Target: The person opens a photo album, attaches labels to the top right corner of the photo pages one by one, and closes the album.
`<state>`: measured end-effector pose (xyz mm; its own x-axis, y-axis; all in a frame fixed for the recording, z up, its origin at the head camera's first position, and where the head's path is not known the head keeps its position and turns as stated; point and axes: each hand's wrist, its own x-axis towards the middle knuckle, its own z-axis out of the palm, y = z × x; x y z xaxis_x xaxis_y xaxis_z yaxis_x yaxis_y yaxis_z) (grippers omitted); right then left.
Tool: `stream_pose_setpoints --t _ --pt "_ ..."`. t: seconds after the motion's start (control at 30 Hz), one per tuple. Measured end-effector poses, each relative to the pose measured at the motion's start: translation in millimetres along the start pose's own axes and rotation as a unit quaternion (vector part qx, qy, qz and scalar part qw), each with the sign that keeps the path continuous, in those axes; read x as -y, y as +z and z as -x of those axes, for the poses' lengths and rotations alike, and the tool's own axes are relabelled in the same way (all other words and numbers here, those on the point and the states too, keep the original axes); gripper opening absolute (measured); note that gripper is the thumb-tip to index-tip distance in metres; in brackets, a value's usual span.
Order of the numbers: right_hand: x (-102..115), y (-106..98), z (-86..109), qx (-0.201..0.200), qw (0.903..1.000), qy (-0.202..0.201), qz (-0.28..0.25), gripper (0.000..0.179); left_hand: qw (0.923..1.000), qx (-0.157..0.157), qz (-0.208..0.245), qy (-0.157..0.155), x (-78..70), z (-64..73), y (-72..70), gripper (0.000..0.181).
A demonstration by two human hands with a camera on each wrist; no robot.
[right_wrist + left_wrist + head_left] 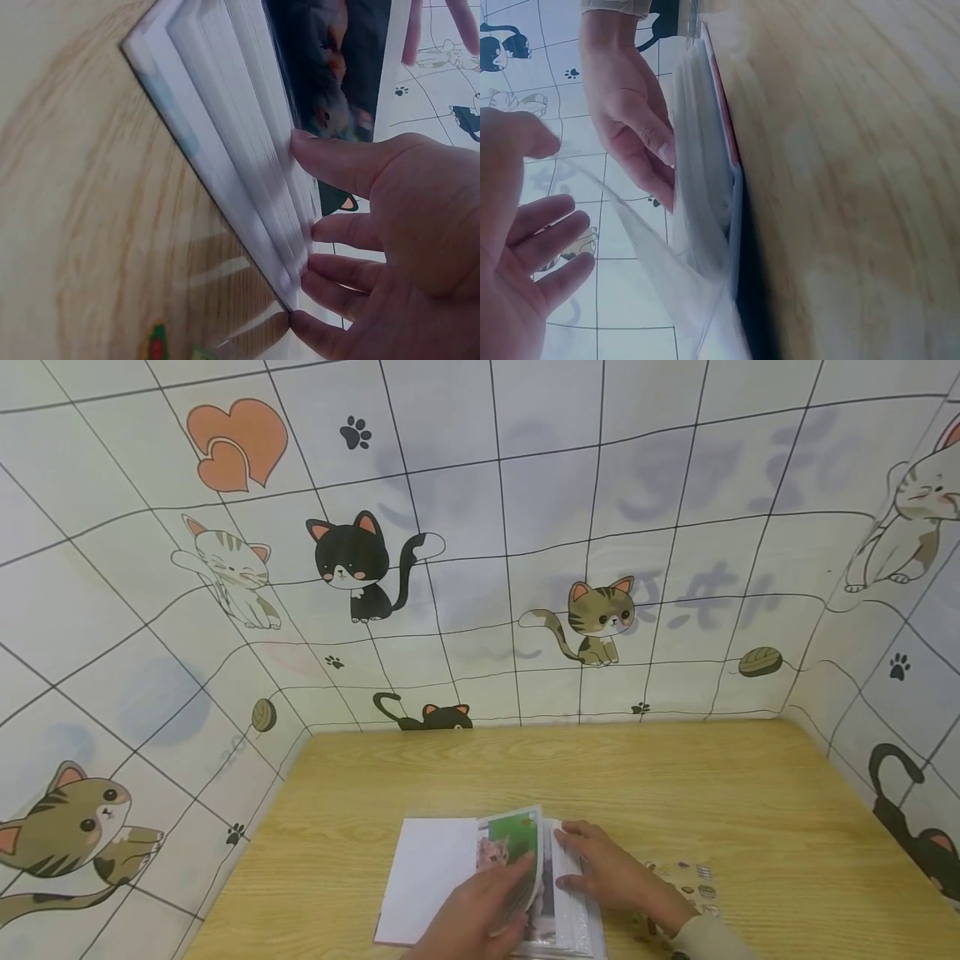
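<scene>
A photo album [426, 868] lies open on the table, its left side plain white. One leaf with a kitten picture on green [517, 831] stands raised. My left hand [476, 910] is at this leaf, fingers extended in front of it in the head view. In the left wrist view, the left thumb and fingers [562, 281] are apart near the leaf's upper edge; exact contact is unclear. My right hand [611, 868] rests its thumb and fingertips against the outer edge of the thick stack of pages [240, 127]. A dark photo [326, 67] shows beside the right thumb.
A clear sheet of small colourful stickers [701, 889] lies on the wooden table [525, 768], partly under the right forearm. White gridded walls with cartoon cats [352, 560] enclose the back and both sides of the table.
</scene>
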<state>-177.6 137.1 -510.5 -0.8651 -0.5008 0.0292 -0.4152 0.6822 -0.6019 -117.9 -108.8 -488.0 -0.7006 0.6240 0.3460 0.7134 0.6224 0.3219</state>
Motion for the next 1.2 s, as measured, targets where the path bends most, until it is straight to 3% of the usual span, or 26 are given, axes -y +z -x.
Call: stream_pose_setpoints --t 0.1,0.33,0.63,0.67,0.77,0.9,1.1,1.2 --pt "-0.3 0.1 -0.4 -0.002 1.0000 -0.001 0.004 0.069 0.9985 -0.053 -0.012 0.010 1.2 1.8 -2.1 0.071" --pt "-1.0 0.4 -1.2 -0.003 0.9999 -0.001 0.012 0.070 0.9877 -0.152 0.033 -0.011 4.5 5.2 -4.8 0.075" --pt "-1.0 -0.4 -1.7 0.001 0.9999 -0.010 0.011 0.071 0.9710 -0.209 0.096 -0.067 8.1 7.1 -13.1 0.081" --pt "-1.0 -0.6 -1.6 0.002 0.9999 -0.009 0.010 0.071 0.9691 -0.211 0.099 -0.082 8.0 7.7 -15.0 0.080" --pt "-0.7 -1.3 -0.8 0.004 0.9999 -0.009 0.006 0.070 0.9602 -0.194 0.115 -0.165 6.7 11.1 -21.6 0.079" --pt "-0.2 -1.2 -0.5 0.005 1.0000 -0.003 0.004 0.070 0.9370 -0.174 0.147 -0.264 8.5 15.9 -30.8 0.079" --pt "-0.1 -1.8 0.1 0.006 1.0000 0.003 0.003 0.070 0.9112 -0.163 0.166 -0.340 18.6 22.1 -39.8 0.074" --pt "-0.7 -2.1 0.4 0.007 1.0000 -0.004 0.005 0.069 0.9029 -0.151 0.154 -0.372 23.2 24.2 -42.2 0.072"
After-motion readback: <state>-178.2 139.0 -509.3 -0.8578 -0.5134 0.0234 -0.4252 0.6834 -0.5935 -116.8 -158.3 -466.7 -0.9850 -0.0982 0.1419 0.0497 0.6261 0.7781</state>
